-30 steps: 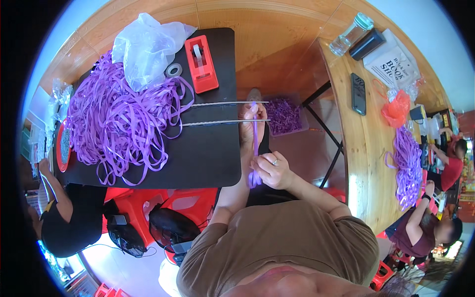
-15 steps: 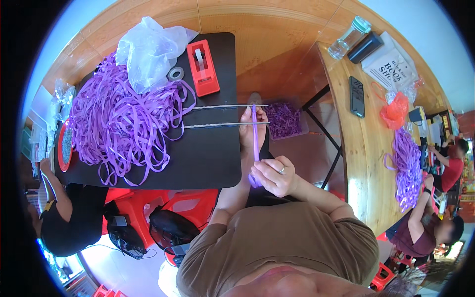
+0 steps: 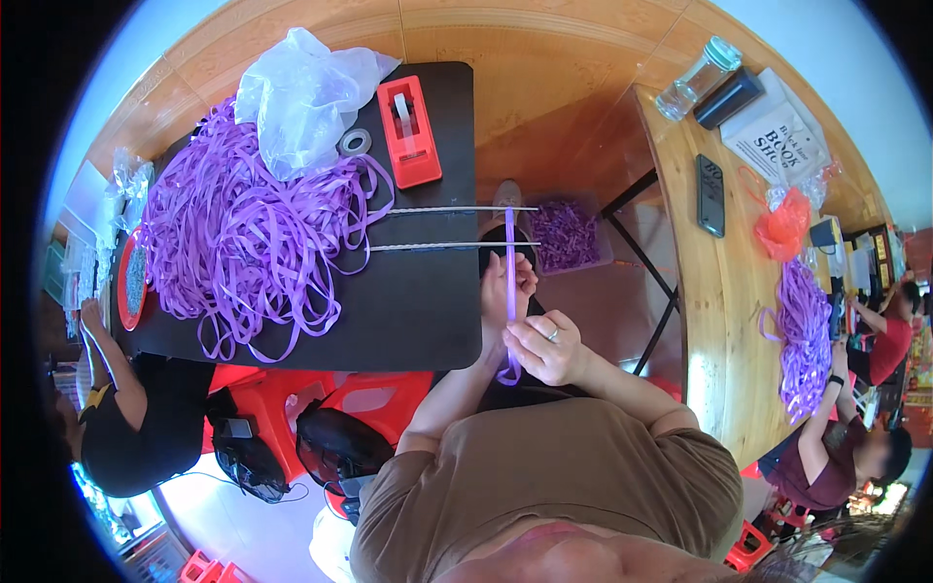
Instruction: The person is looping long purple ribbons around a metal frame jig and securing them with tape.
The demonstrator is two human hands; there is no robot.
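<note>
A narrow purple ribbon (image 3: 511,233) runs from the farther of two thin metal rods (image 3: 439,246) down to my right hand. My right hand (image 3: 546,347), with a ring on it, is closed in a pinch on the ribbon; a short curled end hangs below the fingers. My left hand (image 3: 505,290) sits behind the ribbon, just under the nearer rod, its thumb and loosely bent fingers apart. The ribbon hides part of its palm. The rods stick out past the right edge of the black table (image 3: 418,311); their left ends lie by a tangled heap of purple ribbon (image 3: 243,233).
On the black table are a red tape dispenser (image 3: 409,146), a grey tape roll (image 3: 355,143), a plastic bag (image 3: 301,102) and a red dish (image 3: 133,282). A bin of purple pieces (image 3: 567,236) stands below. A wooden table (image 3: 719,340) is at right. Other people sit at both sides.
My left hand has drawn back from the rod tips toward me, to below the nearer rod. My right hand still pinches the ribbon. The view has shifted slightly.
</note>
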